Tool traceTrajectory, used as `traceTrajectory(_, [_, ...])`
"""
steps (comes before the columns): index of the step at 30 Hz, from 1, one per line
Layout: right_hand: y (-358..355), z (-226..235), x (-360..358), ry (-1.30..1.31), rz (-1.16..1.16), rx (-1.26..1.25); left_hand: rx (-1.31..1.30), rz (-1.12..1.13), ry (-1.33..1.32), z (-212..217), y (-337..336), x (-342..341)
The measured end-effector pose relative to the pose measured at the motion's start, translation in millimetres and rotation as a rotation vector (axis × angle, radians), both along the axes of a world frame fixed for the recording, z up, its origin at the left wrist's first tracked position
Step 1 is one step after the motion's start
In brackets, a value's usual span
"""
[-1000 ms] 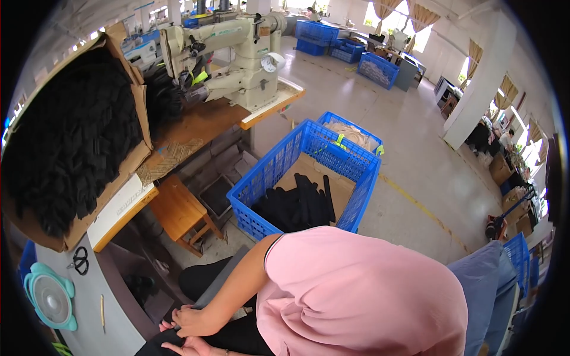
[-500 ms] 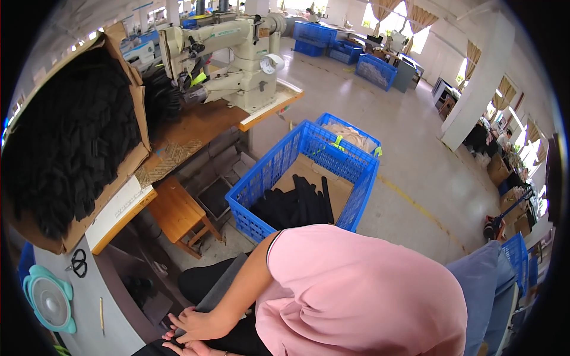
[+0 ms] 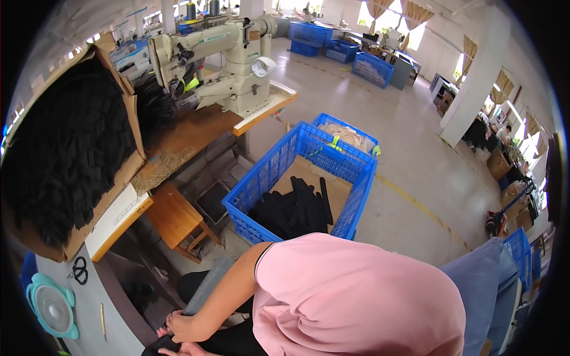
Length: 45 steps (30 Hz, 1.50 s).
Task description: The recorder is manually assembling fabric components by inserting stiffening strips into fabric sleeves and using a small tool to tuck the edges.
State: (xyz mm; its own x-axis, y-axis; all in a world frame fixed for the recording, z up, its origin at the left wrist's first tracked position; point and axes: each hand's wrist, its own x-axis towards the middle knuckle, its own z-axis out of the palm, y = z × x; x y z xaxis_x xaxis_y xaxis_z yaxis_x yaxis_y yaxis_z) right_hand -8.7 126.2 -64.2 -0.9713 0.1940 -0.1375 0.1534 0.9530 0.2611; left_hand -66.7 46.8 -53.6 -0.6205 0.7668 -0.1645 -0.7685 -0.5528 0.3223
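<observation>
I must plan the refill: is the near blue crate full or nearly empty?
Partly filled. Black strips cover part of the blue crate bottom; brown cardboard lining shows, walls rise well above them.

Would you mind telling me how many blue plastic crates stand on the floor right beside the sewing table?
2: the near blue crate holding black strips, and a second crate directly behind it with pale material. More blue bins sit far across the hall, too distant to count.

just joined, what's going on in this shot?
A person in a pink short-sleeved top bends forward over the bottom edge of the view, both hands on a dark piece of material. One hand grips it; only the fingers of the other hand show at the frame's edge. Which hand is which cannot be told. Beyond stands a blue plastic crate holding black strips, and a cream industrial sewing machine on a wooden table.
</observation>
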Motion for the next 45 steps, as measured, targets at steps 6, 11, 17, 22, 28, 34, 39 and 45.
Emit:
traceTrajectory(6, [-10.4,13.6,53.8,0.421,-0.084,-0.036,0.089,0.000,-0.171,-21.4,-3.1,-7.8])
traceTrajectory(11, [-23.1,-9.9,-9.8,0.282,-0.193,-0.053,0.127,-0.032,-0.161,-13.9,-1.4,2.7])
traceTrajectory(17, [-14.0,3.9,-12.7,0.216,-0.081,0.037,0.179,-0.062,-0.209,-7.2,-0.8,4.4])
traceTrajectory(22, [-15.9,15.1,40.0,0.369,-0.153,-0.088,0.166,-0.075,-0.237,-9.9,-6.4,1.9])
traceTrajectory(28, [-18.7,10.3,-18.8,0.256,-0.216,-0.096,0.013,0.013,0.055,-10.4,2.8,6.0])
traceTrajectory(34, [4.4,13.5,7.5,0.194,-0.017,-0.056,0.010,0.011,-0.080,-10.3,0.2,-8.8])
traceTrajectory(39, [-9.2,1.1,18.6,0.244,-0.150,-0.120,0.084,0.022,-0.104,-8.8,-0.8,-1.7])
traceTrajectory(45, [-53.1,-15.1,-68.2,-0.150,-0.600,0.945,0.100,-0.029,-0.042,-9.6,2.2,1.2])
